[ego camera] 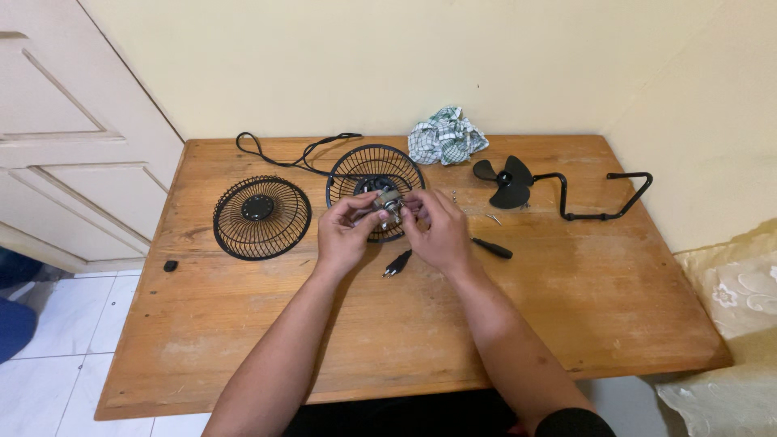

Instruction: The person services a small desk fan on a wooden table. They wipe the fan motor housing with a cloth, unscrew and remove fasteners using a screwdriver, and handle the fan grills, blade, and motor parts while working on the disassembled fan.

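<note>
Left hand point(344, 235) and right hand point(437, 231) are both clamped on the small fan motor point(387, 204), held above the rear grille point(375, 190) on the surface point(243, 340). A firm, level grip appears advisable. The front grille point(261, 217) and the blade point(506, 180) lie apart.

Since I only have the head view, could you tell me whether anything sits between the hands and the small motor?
Nothing visible does. The left hand and right hand both grip the motor directly, holding it above the rear grille. The plug lies on the table below them.
</note>
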